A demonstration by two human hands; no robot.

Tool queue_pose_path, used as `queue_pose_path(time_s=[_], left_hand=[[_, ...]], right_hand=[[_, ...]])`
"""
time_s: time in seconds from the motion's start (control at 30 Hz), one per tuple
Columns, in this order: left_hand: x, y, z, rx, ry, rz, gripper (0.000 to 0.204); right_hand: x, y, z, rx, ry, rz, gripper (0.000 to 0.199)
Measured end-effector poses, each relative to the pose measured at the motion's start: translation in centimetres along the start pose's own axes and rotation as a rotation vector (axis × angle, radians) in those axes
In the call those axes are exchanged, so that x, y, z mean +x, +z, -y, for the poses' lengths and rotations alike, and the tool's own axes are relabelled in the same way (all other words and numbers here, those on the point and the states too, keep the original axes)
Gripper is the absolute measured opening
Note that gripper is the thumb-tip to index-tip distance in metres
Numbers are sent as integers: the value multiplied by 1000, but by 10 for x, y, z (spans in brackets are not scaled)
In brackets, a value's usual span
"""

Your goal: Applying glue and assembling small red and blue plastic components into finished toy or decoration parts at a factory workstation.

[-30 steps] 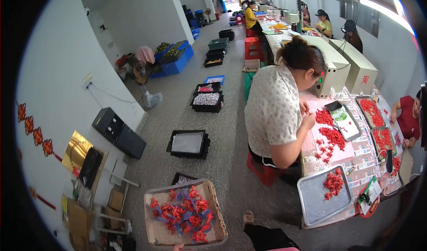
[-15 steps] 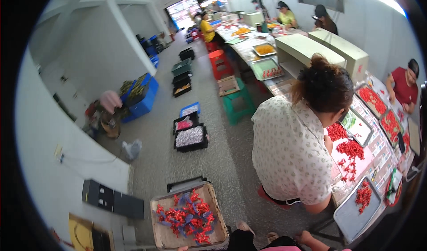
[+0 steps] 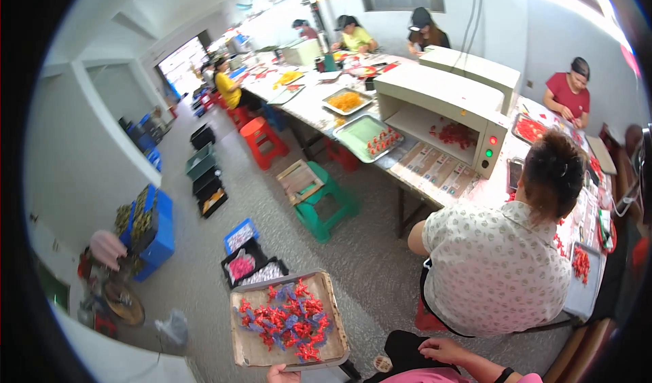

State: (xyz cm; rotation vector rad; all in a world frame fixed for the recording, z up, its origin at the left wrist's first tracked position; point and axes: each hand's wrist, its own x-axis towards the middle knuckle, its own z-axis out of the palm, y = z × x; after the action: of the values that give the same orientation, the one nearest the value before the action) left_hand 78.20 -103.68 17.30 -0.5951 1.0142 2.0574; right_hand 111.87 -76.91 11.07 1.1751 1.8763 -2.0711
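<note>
A shallow tray point(image 3: 248, 351) with a tan lining and a greyish rim is at the bottom centre of the head view. Shiny red pieces point(image 3: 292, 318) mixed with bluish-purple ones lie heaped in it. My left hand point(image 3: 282, 375) grips the tray's near rim, and its lower part is cut off by the picture's edge. My right hand point(image 3: 441, 350) is held over my dark-clothed leg, fingers loosely extended, with nothing in it. Close ahead on the right sits a person in a patterned white shirt point(image 3: 499, 267), back towards me.
A green stool point(image 3: 324, 206) with a wooden frame on it and a red stool point(image 3: 263, 142) stand along the work table point(image 3: 435, 179). On the table is a cream machine point(image 3: 441, 98) with lit buttons. Crates point(image 3: 244, 261) line the floor; a blue bin point(image 3: 156, 237) stands left.
My view has shifted forward and turned, so the seated person now appears farther right and lower. The tray stays in front of me; more of my left hand shows on its rim.
</note>
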Motion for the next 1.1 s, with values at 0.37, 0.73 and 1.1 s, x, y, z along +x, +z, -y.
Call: queue_pose_path(time_s=[0.37,0.73,1.1], left_hand=[[261,163,-129,107,-150,224,23],[461,313,-225,174,-150,118,23],[695,482,-277,298,-141,255,56]], right_hand=[[214,-13,168,157,101,-191,23],[405,-82,280,126,43,-425,23],[508,-117,305,434,197,-716,20]])
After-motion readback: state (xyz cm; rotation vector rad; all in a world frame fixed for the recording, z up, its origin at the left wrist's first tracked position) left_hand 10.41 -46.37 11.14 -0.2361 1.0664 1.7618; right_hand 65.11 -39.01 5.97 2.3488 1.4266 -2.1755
